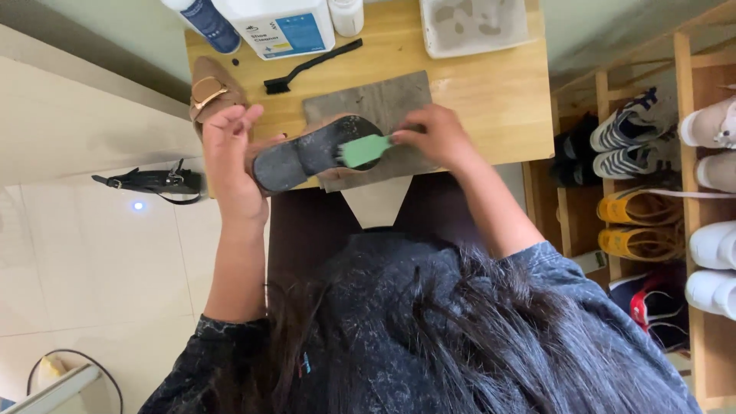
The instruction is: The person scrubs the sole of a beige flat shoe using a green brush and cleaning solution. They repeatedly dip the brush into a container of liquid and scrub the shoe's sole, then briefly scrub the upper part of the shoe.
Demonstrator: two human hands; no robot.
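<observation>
**Sole up, brush down on a tan shoe**

Head view, looking straight down over dark hair and a mottled dark shirt. The right hand (pixel 438 138) is pinched together on the handle end of a small green brush (pixel 363 150), whose head lies against the dark sole of a tan shoe (pixel 314 153). The left hand (pixel 230 153) grips that shoe at its heel end, fingers spread up and over the edge and the palm cupped behind it, so the shoe hangs sole-up just above the near edge of the wooden table (pixel 491 92), over a grey mat (pixel 383 100).

The shoe looks light and fairly stiff through the sole, softer in the tan upper; I judge that it would flex if pressed mid-sole, so the heel end, where the left hand has it, is the firm place to hold. The brush is a small hard plastic piece, easily steered from its end.

Beyond the hands, the matching tan shoe with a gold buckle (pixel 211 90) lies at the table's left edge, touching nothing else. A slim black brush (pixel 310 65) rests behind the mat. Further back stand a white bottle with a blue label (pixel 276 27), a dark blue bottle (pixel 208 23) and a shallow white tray (pixel 475 27). A black strap (pixel 149 182) lies on the pale floor to the left, and a wooden rack of shoes (pixel 652 176) stands to the right.
</observation>
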